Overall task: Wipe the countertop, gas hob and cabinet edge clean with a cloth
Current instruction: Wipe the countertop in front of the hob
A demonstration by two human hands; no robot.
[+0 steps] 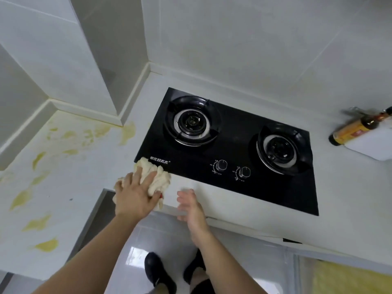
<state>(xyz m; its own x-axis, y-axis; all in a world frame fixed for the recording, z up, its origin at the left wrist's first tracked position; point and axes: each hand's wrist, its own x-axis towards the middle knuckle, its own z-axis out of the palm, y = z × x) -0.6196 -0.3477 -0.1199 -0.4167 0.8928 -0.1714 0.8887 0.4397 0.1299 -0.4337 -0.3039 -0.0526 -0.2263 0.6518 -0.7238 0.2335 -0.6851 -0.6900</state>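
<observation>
Cloth (156, 177), cream-coloured and bunched up, lies on the white surface (84, 166) at the near left corner of a black glass gas hob (233, 166), its far edge overlapping the hob's corner. The person's left hand (135, 194) presses down on it with fingers spread flat over the folds. The right hand (191, 206) is just beside it to the right, over the front edge of the surface, fingers straight and relaxed, holding nothing; motion blur hides whether it touches the edge. The hob has two round burners and two knobs (232, 169) near its front. Yellow smears (44, 221) mark the surface to the left of the cloth, running towards the wall. Far to the right, a dark bottle (358, 128) with a yellow label lies on its side against a white board (375, 143). Below, the person's dark shoes (159, 272) stand on a pale tiled floor.
</observation>
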